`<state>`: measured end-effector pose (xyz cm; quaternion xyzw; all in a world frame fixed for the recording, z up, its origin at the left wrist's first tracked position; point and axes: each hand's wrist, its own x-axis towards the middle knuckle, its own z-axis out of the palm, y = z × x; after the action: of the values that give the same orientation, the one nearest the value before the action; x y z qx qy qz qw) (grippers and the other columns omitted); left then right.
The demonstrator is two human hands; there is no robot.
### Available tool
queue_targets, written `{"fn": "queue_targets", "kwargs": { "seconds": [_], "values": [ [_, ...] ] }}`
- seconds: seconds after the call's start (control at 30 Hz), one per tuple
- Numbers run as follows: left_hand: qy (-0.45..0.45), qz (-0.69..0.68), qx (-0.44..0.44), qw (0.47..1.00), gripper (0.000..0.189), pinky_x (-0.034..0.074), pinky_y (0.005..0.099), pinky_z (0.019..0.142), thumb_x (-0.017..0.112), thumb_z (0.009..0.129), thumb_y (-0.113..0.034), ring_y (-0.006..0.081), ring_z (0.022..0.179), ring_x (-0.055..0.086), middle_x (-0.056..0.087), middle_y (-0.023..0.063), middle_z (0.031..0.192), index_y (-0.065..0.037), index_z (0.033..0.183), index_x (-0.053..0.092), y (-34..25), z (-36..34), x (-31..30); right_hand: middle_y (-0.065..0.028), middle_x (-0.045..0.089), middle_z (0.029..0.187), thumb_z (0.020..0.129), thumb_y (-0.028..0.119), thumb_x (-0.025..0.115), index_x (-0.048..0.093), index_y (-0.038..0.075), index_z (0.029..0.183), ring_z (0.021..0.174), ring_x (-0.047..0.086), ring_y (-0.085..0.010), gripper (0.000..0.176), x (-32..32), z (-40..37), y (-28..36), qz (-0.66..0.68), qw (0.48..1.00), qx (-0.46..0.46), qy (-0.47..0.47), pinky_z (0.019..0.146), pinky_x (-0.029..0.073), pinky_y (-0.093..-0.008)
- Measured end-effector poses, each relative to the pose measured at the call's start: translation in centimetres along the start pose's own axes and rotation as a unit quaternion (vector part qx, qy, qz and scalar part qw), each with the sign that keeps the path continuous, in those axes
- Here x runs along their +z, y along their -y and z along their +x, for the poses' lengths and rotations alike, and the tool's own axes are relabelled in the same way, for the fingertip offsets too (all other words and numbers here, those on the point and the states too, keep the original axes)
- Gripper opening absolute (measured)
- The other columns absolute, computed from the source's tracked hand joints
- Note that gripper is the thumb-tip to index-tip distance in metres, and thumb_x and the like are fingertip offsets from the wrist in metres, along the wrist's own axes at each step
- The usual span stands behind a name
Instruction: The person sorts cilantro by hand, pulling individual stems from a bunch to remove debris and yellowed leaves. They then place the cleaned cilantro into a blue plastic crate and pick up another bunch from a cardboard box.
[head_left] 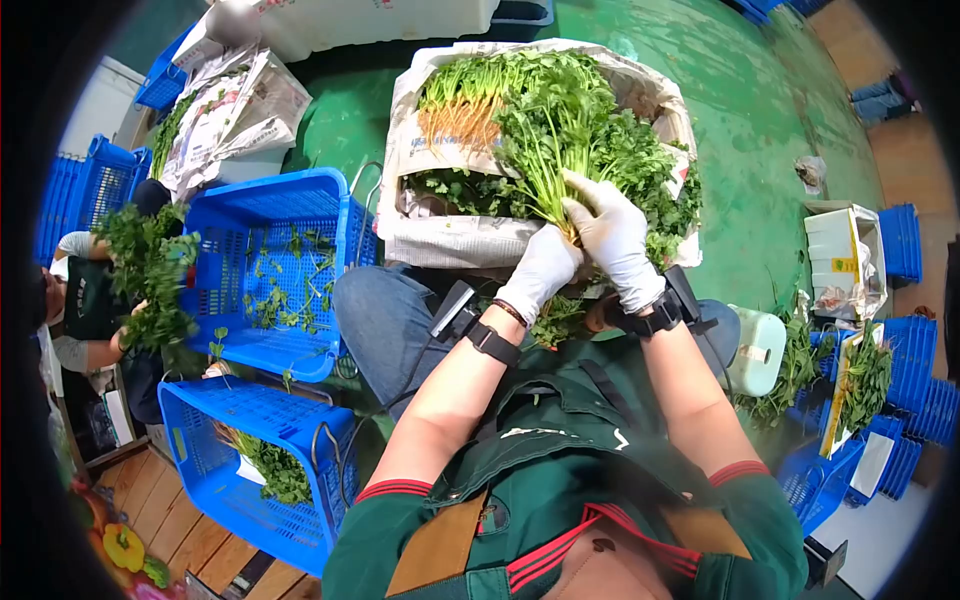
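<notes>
Both hands wear white gloves and meet at the root end of a bunch of cilantro point(548, 180), its leaves pointing away from me. My left hand point(545, 265) is closed round the lower stems. Close on its right, my right hand point(610, 230) has its thumb and fingers bent against the same stems. Beneath the bunch stands a newspaper-lined box point(450, 245). In it lie more cilantro point(465, 95) with orange-brown roots at the back left and loose leaves point(640, 150) on the right.
A blue basket point(215, 345) with scattered leaves stands to the left, with another blue basket point(190, 420) nearer. At far left a co-worker's hands hold blurred leafy greens point(145, 270). On the right are a pale green container point(758, 350) and stacked blue crates point(908, 360).
</notes>
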<state>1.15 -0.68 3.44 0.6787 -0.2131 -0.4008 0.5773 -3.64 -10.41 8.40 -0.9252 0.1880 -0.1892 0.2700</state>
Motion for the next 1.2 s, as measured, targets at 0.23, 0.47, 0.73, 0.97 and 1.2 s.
{"fn": "queue_targets", "kwargs": {
  "seconds": [0.23, 0.47, 0.73, 0.97, 1.2],
  "values": [
    [0.070, -0.150, -0.064, 0.984, 0.013, 0.034, 0.0201, 0.041, 0.067, 0.078, -0.015, 0.0068, 0.050, 0.049, 0.059, 0.0002, 0.066, -0.005, 0.085, 0.061, -1.2, -0.4, -0.8, -0.0071, 0.066, 0.090, 0.078, 0.017, 0.070, 0.066, 0.010, 0.109, 0.072, 0.059, -0.0145, 0.031, 0.2, -0.3, -2.3, 0.055, 0.996, 0.047, -0.054, 0.067, 0.048, -0.0250],
    [0.083, -0.262, -0.105, 0.956, 0.018, 0.038, 0.0203, 0.043, 0.056, 0.091, -0.022, 0.0061, 0.057, 0.053, 0.061, -0.0019, 0.078, -0.006, 0.099, 0.059, 0.3, 0.5, -0.7, -0.0038, 0.064, 0.082, 0.078, 0.015, 0.070, 0.066, 0.007, 0.107, 0.068, 0.055, -0.0110, 0.031, -0.1, 0.0, -3.3, 0.124, 0.986, 0.112, -0.005, 0.064, 0.046, -0.0235],
    [0.038, -0.194, -0.051, 0.979, 0.018, 0.038, 0.0230, 0.046, 0.055, 0.090, -0.020, 0.0082, 0.058, 0.051, 0.059, -0.0009, 0.074, -0.003, 0.095, 0.060, -1.8, -0.6, -0.2, -0.0090, 0.065, 0.088, 0.076, 0.025, 0.068, 0.067, 0.010, 0.096, 0.080, 0.064, -0.0261, 0.025, 0.1, 2.5, -0.3, -0.066, 0.997, 0.007, -0.047, 0.070, 0.050, -0.0338],
    [0.030, -0.181, -0.120, 0.976, 0.021, 0.035, 0.0232, 0.041, 0.056, 0.090, -0.023, 0.0077, 0.049, 0.048, 0.057, -0.0001, 0.066, -0.003, 0.088, 0.061, -2.4, -0.4, -0.7, -0.0055, 0.064, 0.077, 0.077, 0.015, 0.068, 0.064, 0.003, 0.092, 0.068, 0.058, -0.0107, 0.020, -0.1, 3.2, -2.0, 0.085, 0.974, 0.168, 0.128, 0.064, 0.047, -0.0253],
    [0.034, -0.198, -0.142, 0.969, 0.020, 0.035, 0.0229, 0.039, 0.055, 0.090, -0.022, 0.0089, 0.047, 0.049, 0.058, 0.0008, 0.065, -0.003, 0.087, 0.060, -1.2, 0.2, -0.8, 0.0001, 0.058, 0.073, 0.086, 0.008, 0.059, 0.056, 0.001, 0.087, 0.066, 0.053, -0.0061, 0.008, -2.7, 0.6, -0.8, 0.411, 0.877, 0.178, 0.177, 0.059, 0.043, -0.0208]
  ]
}}
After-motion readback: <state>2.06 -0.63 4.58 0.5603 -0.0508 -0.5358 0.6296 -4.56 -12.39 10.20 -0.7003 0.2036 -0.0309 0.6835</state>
